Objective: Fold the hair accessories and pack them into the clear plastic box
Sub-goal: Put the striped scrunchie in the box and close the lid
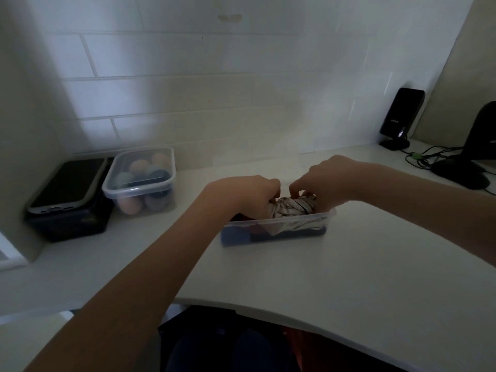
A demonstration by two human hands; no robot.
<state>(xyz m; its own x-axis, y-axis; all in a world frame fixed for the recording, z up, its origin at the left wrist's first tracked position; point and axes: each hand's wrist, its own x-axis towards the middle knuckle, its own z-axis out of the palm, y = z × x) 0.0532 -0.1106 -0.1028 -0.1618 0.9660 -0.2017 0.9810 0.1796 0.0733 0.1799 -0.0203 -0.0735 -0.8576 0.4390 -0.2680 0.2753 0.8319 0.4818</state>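
Observation:
A clear plastic box [279, 235] sits in the middle of the white desk. Inside it lie dark blue and dark red fabric pieces [236, 235], with a grey striped hair accessory [292, 210] bunched on top and rising above the rim. My left hand [247, 196] presses down on the left end of the striped accessory, fingers curled into it. My right hand [322, 181] pinches the same accessory from the right, fingertips tucked into the fabric. The far wall of the box is hidden behind both hands.
At the back left stand a lidded clear container [141, 181] of coloured round items and a dark box with a phone [67, 183] on top. A black speaker [401, 116], cables [429, 155] and a dark stand base [461, 173] occupy the back right. The desk's curved front edge [268, 312] is near me.

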